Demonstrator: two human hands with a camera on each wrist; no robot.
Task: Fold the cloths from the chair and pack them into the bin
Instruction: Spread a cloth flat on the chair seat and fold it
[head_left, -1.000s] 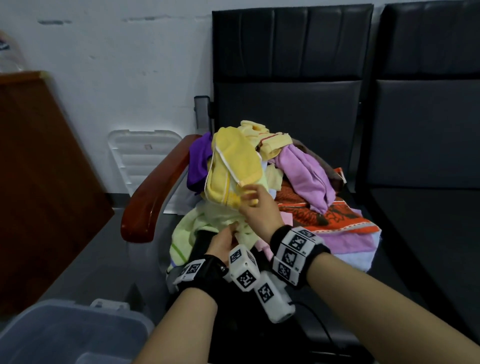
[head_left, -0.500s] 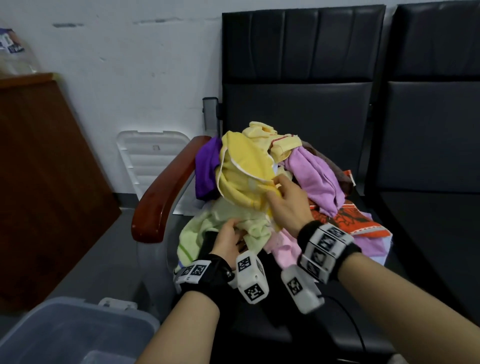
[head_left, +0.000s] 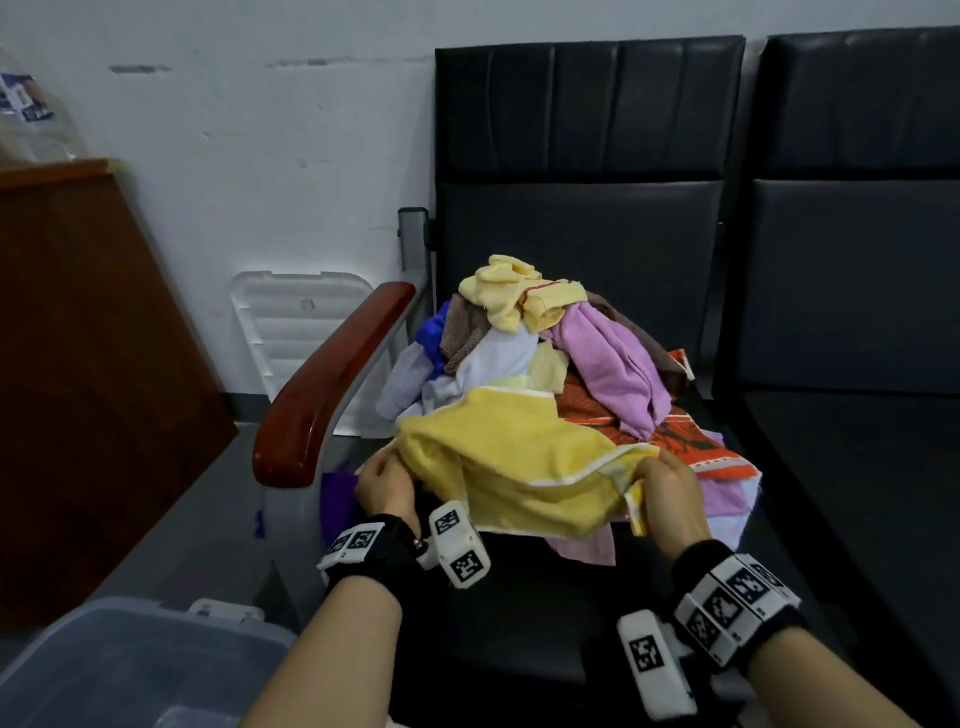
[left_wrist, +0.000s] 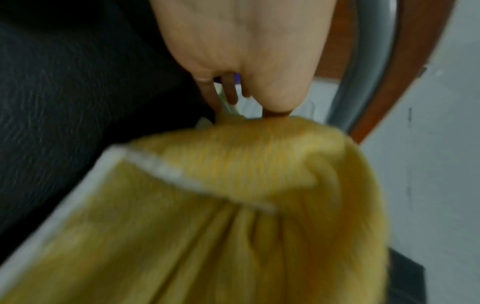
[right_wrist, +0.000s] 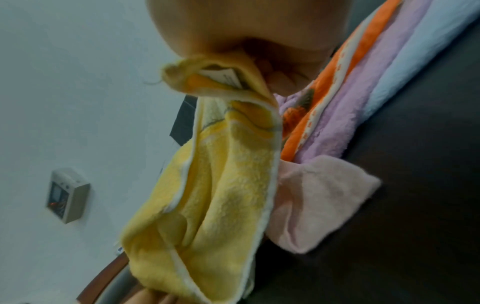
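Left hand (head_left: 387, 488) pinches one corner of yellow cloth (head_left: 524, 467); right hand (head_left: 672, 493) pinches the opposite corner. Cloth hangs stretched between them, just above the chair (head_left: 519, 613) seat, in front of the cloth pile (head_left: 613, 364). Bin (head_left: 130, 670) sits lower left, beside chair.

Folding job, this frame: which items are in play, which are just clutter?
In play:
- yellow cloth, held by left hand and right hand
- cloth pile
- chair
- bin

Clutter:
- white lid against the wall
- wooden cabinet
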